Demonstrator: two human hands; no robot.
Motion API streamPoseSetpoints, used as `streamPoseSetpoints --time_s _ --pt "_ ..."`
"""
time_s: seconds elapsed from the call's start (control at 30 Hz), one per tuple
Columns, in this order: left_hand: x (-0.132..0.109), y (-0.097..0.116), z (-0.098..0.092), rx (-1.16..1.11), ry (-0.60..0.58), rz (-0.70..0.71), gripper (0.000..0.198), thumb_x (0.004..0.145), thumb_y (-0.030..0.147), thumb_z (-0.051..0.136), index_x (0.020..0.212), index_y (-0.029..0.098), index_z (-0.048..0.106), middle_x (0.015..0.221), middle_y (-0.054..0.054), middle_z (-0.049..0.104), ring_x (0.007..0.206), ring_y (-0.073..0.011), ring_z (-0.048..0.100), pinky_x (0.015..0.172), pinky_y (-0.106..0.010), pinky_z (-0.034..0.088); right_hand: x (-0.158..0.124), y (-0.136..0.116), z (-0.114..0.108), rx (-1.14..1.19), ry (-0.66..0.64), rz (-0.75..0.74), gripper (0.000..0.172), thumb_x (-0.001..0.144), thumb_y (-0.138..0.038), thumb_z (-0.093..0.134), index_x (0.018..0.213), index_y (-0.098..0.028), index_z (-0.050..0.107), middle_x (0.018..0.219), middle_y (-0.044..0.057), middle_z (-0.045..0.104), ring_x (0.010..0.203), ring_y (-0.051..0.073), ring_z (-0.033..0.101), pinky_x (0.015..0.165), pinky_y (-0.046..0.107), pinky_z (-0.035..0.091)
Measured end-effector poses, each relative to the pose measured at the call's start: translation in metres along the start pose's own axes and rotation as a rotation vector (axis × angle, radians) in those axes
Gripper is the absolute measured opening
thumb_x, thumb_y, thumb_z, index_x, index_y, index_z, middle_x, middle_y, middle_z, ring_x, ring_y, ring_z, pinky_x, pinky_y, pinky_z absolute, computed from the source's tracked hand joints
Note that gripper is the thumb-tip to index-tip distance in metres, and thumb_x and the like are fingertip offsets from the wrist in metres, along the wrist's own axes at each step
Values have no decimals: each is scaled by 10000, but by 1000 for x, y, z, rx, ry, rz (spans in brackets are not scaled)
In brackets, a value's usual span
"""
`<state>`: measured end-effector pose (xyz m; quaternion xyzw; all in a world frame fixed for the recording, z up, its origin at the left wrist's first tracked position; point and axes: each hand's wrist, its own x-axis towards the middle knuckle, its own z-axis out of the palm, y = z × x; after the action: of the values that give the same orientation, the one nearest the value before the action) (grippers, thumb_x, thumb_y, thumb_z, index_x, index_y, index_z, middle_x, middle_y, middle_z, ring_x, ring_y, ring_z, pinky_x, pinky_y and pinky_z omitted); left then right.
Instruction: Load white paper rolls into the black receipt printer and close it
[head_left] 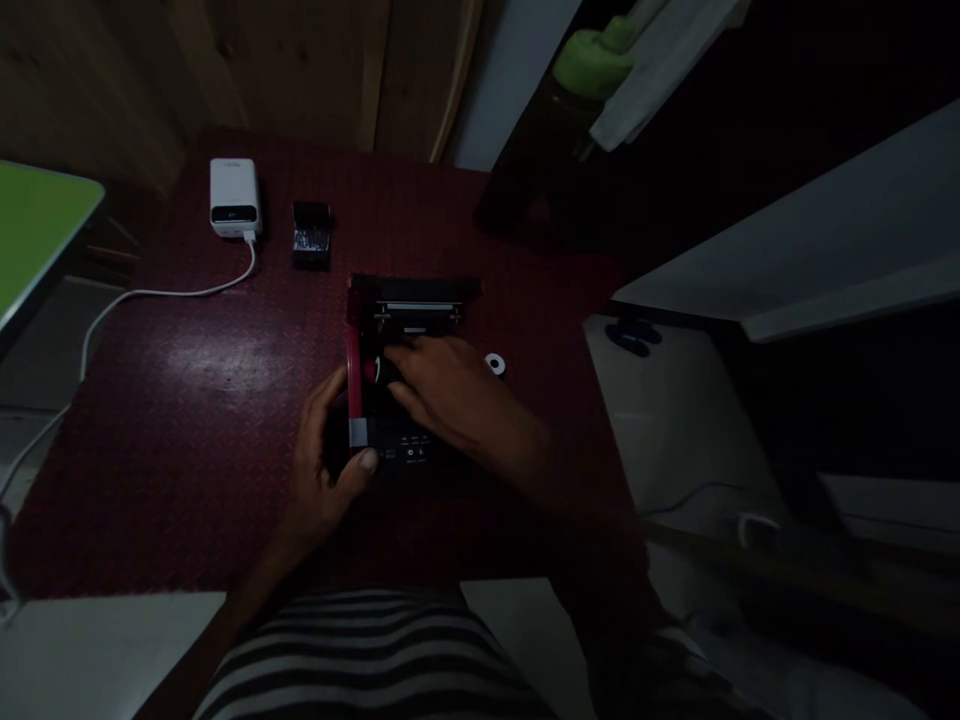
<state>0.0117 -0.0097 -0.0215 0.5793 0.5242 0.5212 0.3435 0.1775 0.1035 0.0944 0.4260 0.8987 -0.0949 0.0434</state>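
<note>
A black and red machine, which looks like a small label printer [355, 385], lies opened up in the middle of the red table, its lid raised at the far side. My left hand [319, 470] grips its left side, thumb on the front panel and fingers along the red wall. Inside the bay, my right hand [457, 390] is closed around a dark roll [385, 371] with a pale ring at its left end. The fingertips are partly hidden in shadow. Just right of this hand lies a small white ring-shaped piece [495, 364] with a dark centre.
On the red-covered table [210, 480], a white power bank [234, 195] sits at the back left with a white cable [172, 292] running off leftward. Beside it are black shiny rolls [311, 237]. A green-capped bottle [592, 65] stands at the back right. A green tabletop [41, 225] juts in from the left.
</note>
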Motion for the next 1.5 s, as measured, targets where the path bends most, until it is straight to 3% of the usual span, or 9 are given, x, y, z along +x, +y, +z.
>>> streamPoseSetpoints --time_s 0.23,0.47,0.6,0.77,0.97,1.1,1.2,1.3,1.5 --pt "0 1 0 -23 -9 -14 772 1048 585 692 1737 319 468 1743 -143 506 1606 -409 502 1323 -625 419 -74 18 0 310 622 -34 192 1029 -201 746 1214 -224 793 1149 87 874 1033 284 838 928 444 683" --pt "0 -1 0 -47 9 -28 769 1041 582 695 1736 336 477 1740 -115 503 1593 -402 501 1314 -584 439 -151 52 34 883 711 297 323 895 -183 821 1200 -288 805 1177 38 893 1081 267 866 960 430 709" --pt "0 -4 0 -63 10 -49 767 1032 615 700 1727 363 496 1731 -92 519 1591 -401 497 1315 -567 437 -143 48 88 958 572 389 311 894 -206 791 1201 -251 808 1178 48 898 1077 234 865 963 380 692" --pt "2 -2 -3 -9 21 -41 777 1020 659 720 1709 348 543 1723 -92 550 1583 -426 513 1317 -599 426 -123 39 137 1030 564 413 357 838 -248 743 1182 -261 837 1182 52 899 1089 252 855 1008 413 670" --pt "5 7 -11 53 -1 -34 718 1025 622 743 1694 427 568 1724 -37 568 1623 -411 489 1358 -600 395 -142 53 113 1174 409 430 602 798 -308 915 1390 -297 806 1405 78 841 1140 267 842 1019 434 674" --pt "8 5 -14 62 -8 -19 709 1027 621 739 1688 419 580 1706 -47 589 1594 -419 533 1315 -594 471 -139 81 89 1143 549 568 247 932 -384 833 1153 -277 866 1227 74 879 1092 258 829 991 431 666" --pt "9 2 -14 45 -2 -28 714 1021 634 740 1684 419 584 1712 -45 585 1598 -412 532 1327 -586 458 -113 103 94 1032 674 574 330 897 -345 820 1218 -271 830 1314 82 848 1127 264 808 1017 462 651" --pt "9 1 -14 46 -2 -37 735 1013 654 736 1684 394 586 1702 -56 595 1612 -414 515 1345 -585 430 -80 118 112 998 631 474 499 795 -269 814 1294 -279 804 1415 77 812 1210 278 779 1091 507 617" --pt "9 2 -13 51 -23 -13 712 1042 611 710 1696 370 565 1730 -63 571 1619 -398 515 1319 -568 473 -55 125 119 970 679 449 304 795 -305 788 1090 -233 809 1124 62 850 1112 288 780 1096 545 591"
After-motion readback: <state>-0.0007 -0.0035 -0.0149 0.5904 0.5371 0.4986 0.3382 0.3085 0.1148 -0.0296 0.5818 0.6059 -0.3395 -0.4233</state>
